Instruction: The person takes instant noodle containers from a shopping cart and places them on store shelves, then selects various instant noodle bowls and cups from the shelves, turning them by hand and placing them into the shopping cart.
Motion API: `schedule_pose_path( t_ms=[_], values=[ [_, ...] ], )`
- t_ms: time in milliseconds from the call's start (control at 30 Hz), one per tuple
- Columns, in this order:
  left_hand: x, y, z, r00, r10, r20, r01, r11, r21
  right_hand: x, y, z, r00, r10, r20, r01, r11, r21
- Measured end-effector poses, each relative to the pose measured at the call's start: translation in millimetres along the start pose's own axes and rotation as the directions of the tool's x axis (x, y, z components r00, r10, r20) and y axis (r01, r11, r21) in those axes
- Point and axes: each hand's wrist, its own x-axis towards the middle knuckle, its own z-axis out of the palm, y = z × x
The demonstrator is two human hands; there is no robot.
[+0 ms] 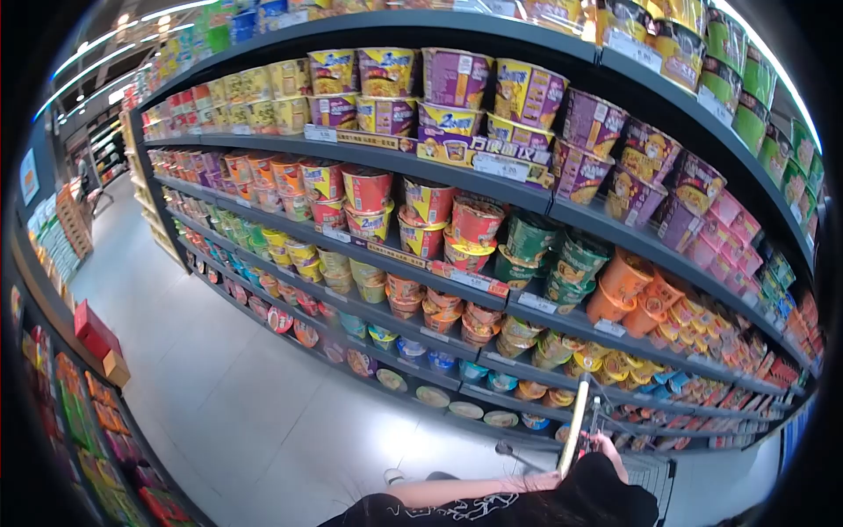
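Observation:
A bare forearm stretches rightward along the bottom edge to a pale bar [575,426], a cart's handle by its look. My left hand is hidden or too small to make out at the bar's lower end, so its grip does not show. Just right of the bar, my right hand [602,443] is raised beyond a black sleeve, its fingers bent around something small and unclear. Part of a dark wire cart [652,479] shows beside the sleeve. Cup noodles [367,189] in red, purple, green and orange line the shelves ahead.
Long grey shelves [369,253] curve across the view, with price labels along their edges. A pale tiled aisle floor [219,378] runs off to the left. Across it stand another packed shelf [97,422] and a red box [95,329]. A person [85,176] is far off at the left.

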Motion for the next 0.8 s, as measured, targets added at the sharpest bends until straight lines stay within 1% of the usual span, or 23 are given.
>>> schedule_pose_path(
  t_ms=[100, 133, 167, 200, 233, 300, 333, 400, 433, 500, 567, 633, 700, 767, 800],
  values=[
    [-21.4, -15.0, -15.5, 0.998, 0.014, 0.059, -0.017, 0.999, 0.050, -33.4, -30.6, 73.3, 0.978, -0.190, 0.081, 0.197, 0.976, -0.089],
    [-29.9, -9.6, -28.7, 0.999, 0.044, -0.031, -0.044, 0.999, 0.004, -37.6, -39.5, 95.9, 0.963, -0.245, 0.112, 0.256, 0.962, -0.098],
    [-38.4, -3.3, -42.5, 0.990, 0.075, -0.120, -0.079, 0.996, -0.036, -36.2, -45.3, 108.5, 0.960, -0.250, 0.123, 0.263, 0.960, -0.101],
    [-43.5, 15.7, -76.3, 0.997, -0.017, 0.074, 0.025, 0.994, -0.107, -33.1, -47.2, 120.3, 0.962, -0.240, 0.129, 0.253, 0.962, -0.099],
    [-47.4, 10.6, -81.4, 0.986, -0.044, 0.163, 0.056, 0.996, -0.071, -28.2, -49.2, 130.0, 0.965, -0.226, 0.133, 0.239, 0.966, -0.094],
    [-57.3, 22.4, -109.6, 0.956, -0.078, 0.282, 0.090, 0.995, -0.032, -21.4, -49.9, 147.3, 0.969, -0.211, 0.128, 0.222, 0.972, -0.081],
    [-66.2, 18.7, -109.5, 0.954, -0.071, 0.291, 0.086, 0.996, -0.037, -19.7, -49.3, 156.0, 0.971, -0.207, 0.122, 0.217, 0.973, -0.075],
    [-86.8, 7.3, -108.2, 0.996, -0.041, 0.074, 0.043, 0.998, -0.035, -15.8, -49.8, 172.7, 0.973, -0.202, 0.111, 0.209, 0.976, -0.060],
    [-95.6, 5.2, -107.4, 0.995, -0.033, 0.090, 0.037, 0.999, -0.038, -14.6, -49.1, 181.8, 0.974, -0.202, 0.101, 0.208, 0.977, -0.053],
    [-113.4, 4.3, -114.2, 1.000, 0.003, -0.020, -0.005, 0.995, -0.100, -12.0, -47.2, 198.3, 0.976, -0.204, 0.075, 0.207, 0.978, -0.039],
    [-129.9, 11.2, -126.6, 1.000, 0.002, 0.026, 0.000, 0.994, -0.105, -11.0, -42.5, 216.0, 0.978, -0.203, 0.038, 0.204, 0.979, -0.016],
    [-144.6, 13.9, -134.6, 1.000, 0.006, 0.002, -0.006, 0.993, -0.117, -12.7, -38.3, 233.4, 0.980, -0.201, 0.006, 0.201, 0.980, 0.004],
    [-159.3, 13.9, -142.3, 0.998, 0.048, 0.045, -0.043, 0.994, -0.105, -15.5, -36.1, 250.7, 0.979, -0.201, -0.028, 0.201, 0.979, 0.021],
    [-175.0, 15.8, -146.3, 0.996, 0.088, -0.028, -0.091, 0.987, -0.131, -18.3, -35.2, 268.2, 0.978, -0.199, -0.062, 0.201, 0.979, 0.035],
    [-180.7, 15.8, -140.7, 0.995, 0.102, -0.016, -0.103, 0.985, -0.141, -18.5, -34.9, 276.7, 0.976, -0.203, -0.080, 0.206, 0.978, 0.040]
  ],
)
